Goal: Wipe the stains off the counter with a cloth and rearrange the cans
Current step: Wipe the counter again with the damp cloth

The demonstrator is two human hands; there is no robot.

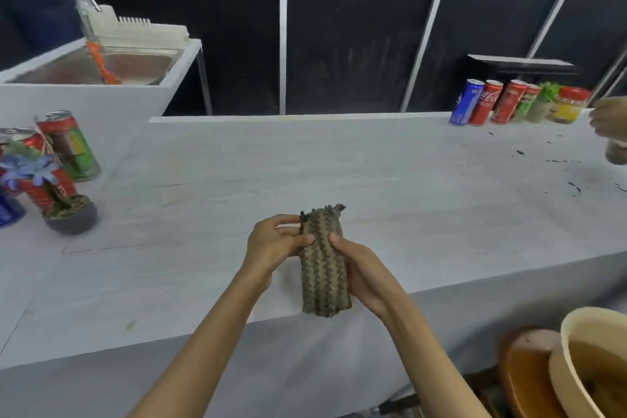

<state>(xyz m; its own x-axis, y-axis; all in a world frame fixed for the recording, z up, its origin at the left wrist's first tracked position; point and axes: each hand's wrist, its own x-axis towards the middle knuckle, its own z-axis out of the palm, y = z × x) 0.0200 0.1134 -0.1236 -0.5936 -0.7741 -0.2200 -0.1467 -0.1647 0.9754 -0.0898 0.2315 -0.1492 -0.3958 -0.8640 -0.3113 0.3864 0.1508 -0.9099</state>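
**Cloth folded and ready, stains lay far to the right**

A folded, zigzag-patterned cloth (324,265) was held upright in both hands above the near edge of the counter (305,163), its long axis running away from the person toward the far edge. The left hand (274,244) pinched the cloth's upper left side between thumb and fingers; the right hand (364,276) cupped its right side, thumb pressed across the front. Neither hand was spread.

The dark stains (556,163) were scattered near the counter's right end, well apart from the cloth and up toward the far right corner, so the right hand stood nearer to them and looked the likelier one to carry the wipe.

A row of cans (488,105) stood along the far edge at the right end, beside a jar (570,107). More cans (68,146) clustered at the left end with a small potted plant (68,210). Another person's hand (609,122) reached in at the right edge.

Beyond the left end sat a sink (101,68) holding a dish rack (142,30); dark wall panels closed the room behind. Bowls (576,366) sat below the counter at lower right.
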